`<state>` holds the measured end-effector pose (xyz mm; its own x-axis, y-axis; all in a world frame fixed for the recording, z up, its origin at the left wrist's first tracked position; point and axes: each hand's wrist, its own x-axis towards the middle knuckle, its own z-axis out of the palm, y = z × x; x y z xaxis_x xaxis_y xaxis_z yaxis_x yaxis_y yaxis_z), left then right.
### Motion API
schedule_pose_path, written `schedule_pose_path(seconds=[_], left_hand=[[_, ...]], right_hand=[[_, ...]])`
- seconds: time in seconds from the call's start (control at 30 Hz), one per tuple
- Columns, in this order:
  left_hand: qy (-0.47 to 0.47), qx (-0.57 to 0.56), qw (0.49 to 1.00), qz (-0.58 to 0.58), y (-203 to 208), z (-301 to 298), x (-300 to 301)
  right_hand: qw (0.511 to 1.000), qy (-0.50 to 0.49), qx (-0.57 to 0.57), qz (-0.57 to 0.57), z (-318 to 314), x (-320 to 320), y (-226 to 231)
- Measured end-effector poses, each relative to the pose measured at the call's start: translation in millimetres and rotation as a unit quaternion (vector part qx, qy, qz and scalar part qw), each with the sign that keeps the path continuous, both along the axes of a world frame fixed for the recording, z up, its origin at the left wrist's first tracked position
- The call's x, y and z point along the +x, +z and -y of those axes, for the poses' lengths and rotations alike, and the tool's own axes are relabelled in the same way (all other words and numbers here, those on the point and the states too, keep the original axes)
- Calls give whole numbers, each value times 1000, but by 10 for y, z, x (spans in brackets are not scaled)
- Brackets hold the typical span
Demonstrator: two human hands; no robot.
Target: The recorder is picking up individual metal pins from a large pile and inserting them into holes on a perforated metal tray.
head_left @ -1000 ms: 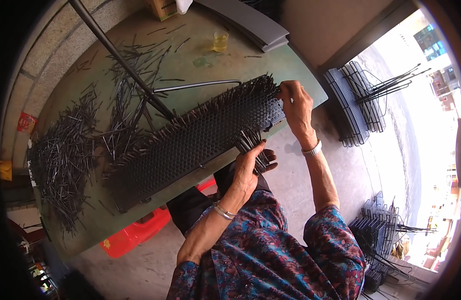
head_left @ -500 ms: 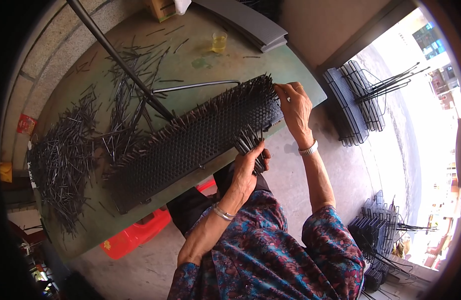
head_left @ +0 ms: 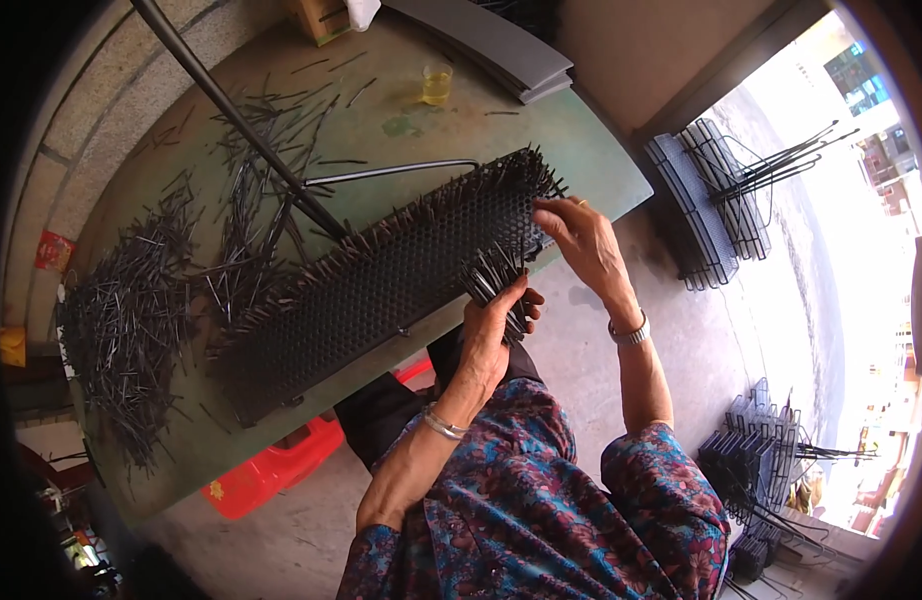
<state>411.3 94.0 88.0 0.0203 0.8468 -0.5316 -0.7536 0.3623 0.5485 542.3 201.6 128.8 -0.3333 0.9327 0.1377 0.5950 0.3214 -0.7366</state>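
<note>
A long black panel (head_left: 356, 320) with rows of small holes lies slantwise along the near edge of the table. Short dark strips (head_left: 491, 180) stand up from it along the far side and most thickly at the right end. My left hand (head_left: 488, 335) is closed around a bundle of the same thin dark strips (head_left: 494, 272), held over the panel's near edge. At the panel's right end, my right hand (head_left: 589, 245) has its thumb and fingertips drawn together close to the holes. Whatever lies between those fingertips is too small to make out.
Loose strips form a big heap (head_left: 131, 320) on the table's left. A dark metal pole (head_left: 241, 120) crosses above the table, with a thin rod beside it. A cup of yellow liquid (head_left: 436, 86) and grey sheets (head_left: 511, 55) are at the back; wire racks (head_left: 696, 210) stand right.
My right hand has come back from the panel's far right corner, moving nearer and slightly left. The left hand still grips its bundle, almost in the same place.
</note>
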Motion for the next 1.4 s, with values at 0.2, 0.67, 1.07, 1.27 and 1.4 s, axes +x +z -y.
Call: schedule_pose_path(seconds=[0.2,0.67,1.07,1.27,1.4], left_hand=[[-27,17,999,-11,23,-6,-14],[-88,17,989,-116,66,-10,-18],[-118,19,983,-137,-132,-3,-48],[-62,58,988,-132,-60,-12,2],[-62,57,991,-107,9,-135,-51]], right_hand=[[972,104,-196,-83,140,24,70],[986,21,-92,-134,234,7,19],[980,94,-145,-102,173,7,116],[977,84,-171,-98,202,51,228],[982,-11,-120,-149,217,83,213]])
